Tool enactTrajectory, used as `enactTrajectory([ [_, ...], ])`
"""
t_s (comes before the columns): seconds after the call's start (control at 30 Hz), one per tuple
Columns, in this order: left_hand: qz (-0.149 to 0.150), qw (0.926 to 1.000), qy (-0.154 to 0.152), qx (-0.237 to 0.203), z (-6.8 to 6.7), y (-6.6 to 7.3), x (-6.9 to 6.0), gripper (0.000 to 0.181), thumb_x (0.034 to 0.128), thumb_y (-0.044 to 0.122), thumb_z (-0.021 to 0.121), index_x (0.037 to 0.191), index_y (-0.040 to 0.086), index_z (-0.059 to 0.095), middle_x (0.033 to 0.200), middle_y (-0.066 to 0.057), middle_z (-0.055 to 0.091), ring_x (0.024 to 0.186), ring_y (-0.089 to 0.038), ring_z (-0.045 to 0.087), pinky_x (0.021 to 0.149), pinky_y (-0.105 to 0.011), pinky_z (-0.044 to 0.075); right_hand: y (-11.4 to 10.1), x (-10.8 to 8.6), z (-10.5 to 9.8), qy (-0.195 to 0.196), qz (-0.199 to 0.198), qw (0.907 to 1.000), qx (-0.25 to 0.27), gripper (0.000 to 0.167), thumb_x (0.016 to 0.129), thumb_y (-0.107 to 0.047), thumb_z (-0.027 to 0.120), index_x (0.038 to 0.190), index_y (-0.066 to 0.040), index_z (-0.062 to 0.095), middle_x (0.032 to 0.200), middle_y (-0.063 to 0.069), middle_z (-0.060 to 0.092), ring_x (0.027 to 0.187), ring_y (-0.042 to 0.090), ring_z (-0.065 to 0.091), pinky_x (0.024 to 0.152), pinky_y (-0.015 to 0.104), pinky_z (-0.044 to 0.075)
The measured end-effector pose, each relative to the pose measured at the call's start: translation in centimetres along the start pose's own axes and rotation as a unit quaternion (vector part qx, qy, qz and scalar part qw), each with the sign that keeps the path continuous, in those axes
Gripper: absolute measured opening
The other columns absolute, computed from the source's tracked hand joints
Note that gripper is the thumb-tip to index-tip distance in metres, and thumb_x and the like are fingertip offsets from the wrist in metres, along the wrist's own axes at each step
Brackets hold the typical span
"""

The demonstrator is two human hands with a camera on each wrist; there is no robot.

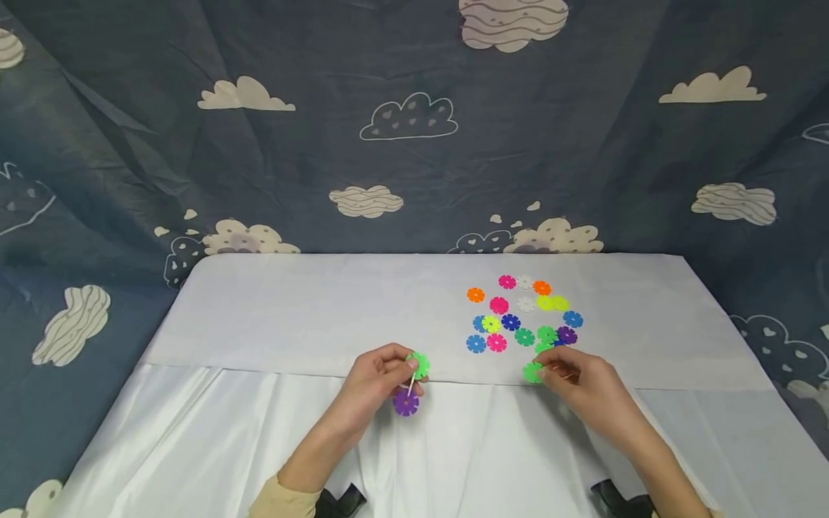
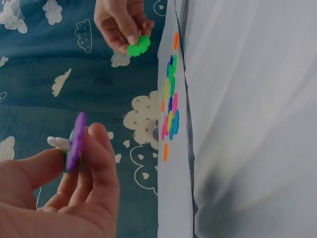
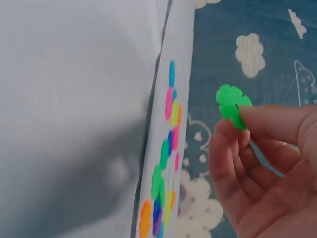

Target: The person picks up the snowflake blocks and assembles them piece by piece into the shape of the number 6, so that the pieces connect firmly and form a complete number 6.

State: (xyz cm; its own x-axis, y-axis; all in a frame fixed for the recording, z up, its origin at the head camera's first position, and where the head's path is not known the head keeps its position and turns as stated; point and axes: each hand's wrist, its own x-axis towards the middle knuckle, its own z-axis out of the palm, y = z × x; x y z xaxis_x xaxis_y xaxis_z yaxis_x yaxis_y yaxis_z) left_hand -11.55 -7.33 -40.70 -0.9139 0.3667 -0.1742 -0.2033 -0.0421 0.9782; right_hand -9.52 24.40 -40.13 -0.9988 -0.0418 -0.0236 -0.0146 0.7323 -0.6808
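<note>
My left hand [image 1: 372, 383] pinches a small joined group of notched discs: a green disc [image 1: 421, 365], a white one [image 1: 411, 385] seen edge-on and a purple one [image 1: 406, 403] hanging lowest. In the left wrist view the purple disc [image 2: 76, 142] faces the camera edge-on, with the white disc [image 2: 58, 143] crossing it and the green mostly hidden. Between thumb and fingertips, my right hand [image 1: 592, 388] holds a single green disc [image 1: 532, 373], just in front of the loose discs. That green disc [image 3: 232, 105] shows its notched rim in the right wrist view.
Several loose discs, among them an orange one [image 1: 476, 295], a pink one [image 1: 496, 342] and a dark blue one [image 1: 510, 322], lie on the white-covered table [image 1: 291, 316] right of centre. Some overlap. Behind the table hangs a dark cloth [image 1: 311, 165] with cloud prints.
</note>
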Motion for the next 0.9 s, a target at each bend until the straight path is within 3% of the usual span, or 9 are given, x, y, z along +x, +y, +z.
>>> enactTrajectory([
  [0.23,0.0,0.9999,0.013,0.001,0.0,-0.1,0.0,0.021,0.0967,0.016,0.063,0.108,-0.001,0.063,0.09,-0.01,0.072,0.078,-0.02,0.069,0.075,-0.03,0.049,-2.5,-0.8,1.3,0.024,-0.005,0.998,0.058,0.02,0.091,-0.003,0.068,0.11,-0.008,0.067,0.096,0.005,0.064,0.086,0.021,0.058,0.07,0.023,0.054],
  [0.63,0.001,1.0,0.003,-0.002,0.5,0.0,-0.1,0.023,0.0961,0.02,0.065,0.107,0.0,0.064,0.093,-0.013,0.072,0.082,-0.022,0.069,0.075,-0.031,0.048,-6.0,-2.3,2.2,0.035,-0.048,0.994,0.092,0.023,0.091,-0.008,0.071,0.112,-0.018,0.069,0.097,-0.004,0.065,0.087,0.014,0.061,0.076,0.023,0.054],
  [0.9,-0.007,0.9999,-0.013,-0.008,1.0,0.0,-0.3,0.024,0.0962,0.021,0.065,0.1,-0.002,0.063,0.088,-0.012,0.072,0.08,-0.02,0.068,0.071,-0.028,0.048,-6.1,-2.1,4.0,0.039,-0.051,0.979,0.193,0.021,0.092,-0.011,0.071,0.111,-0.018,0.069,0.096,0.002,0.064,0.081,0.023,0.066,0.072,0.03,0.057],
])
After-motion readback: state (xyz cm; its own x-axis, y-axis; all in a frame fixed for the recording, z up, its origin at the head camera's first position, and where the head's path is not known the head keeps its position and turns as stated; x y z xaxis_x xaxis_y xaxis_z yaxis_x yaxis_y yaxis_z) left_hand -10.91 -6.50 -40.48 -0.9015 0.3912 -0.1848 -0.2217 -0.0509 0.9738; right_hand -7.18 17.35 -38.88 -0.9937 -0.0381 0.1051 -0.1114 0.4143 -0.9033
